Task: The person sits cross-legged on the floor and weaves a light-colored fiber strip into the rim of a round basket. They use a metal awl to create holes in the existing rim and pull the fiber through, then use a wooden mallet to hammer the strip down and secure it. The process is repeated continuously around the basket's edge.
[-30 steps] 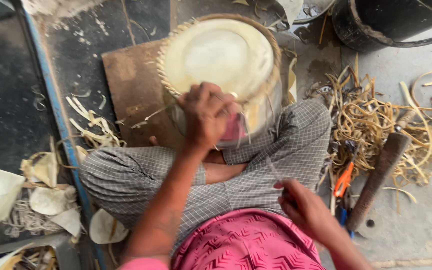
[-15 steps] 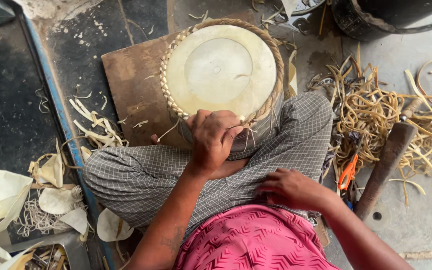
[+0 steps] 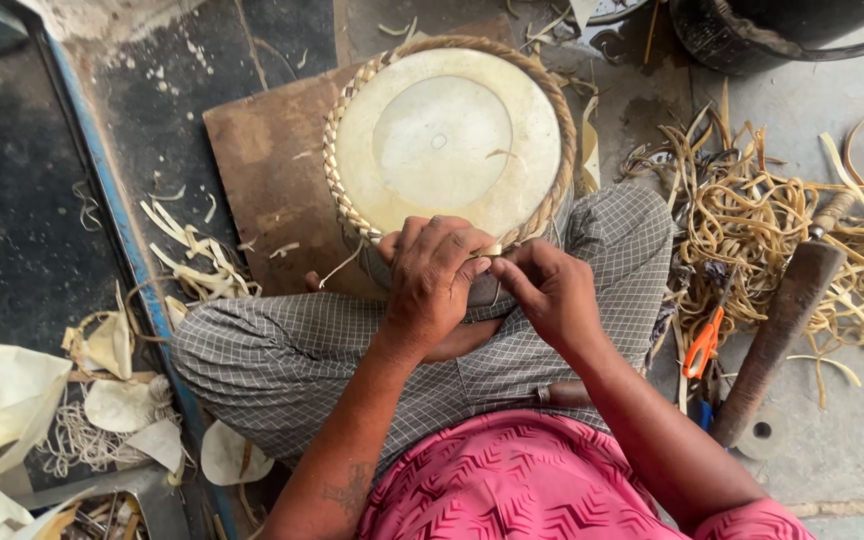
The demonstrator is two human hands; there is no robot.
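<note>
Round pale drum-like form with a plaited cane rim (image 3: 449, 140), upper centre of frame, sits on a brown board (image 3: 272, 170), flat face up, axis vertical, so no long axis in plan. Step in hand, I judge: weaving the rim at its near edge. Left hand (image 3: 435, 280) clamped over the rim; right hand (image 3: 552, 290) pinching a thin cane strip (image 3: 497, 262). Next likely needs tension held, strip tucked. Orange-handled scissors (image 3: 702, 345) right.
</note>
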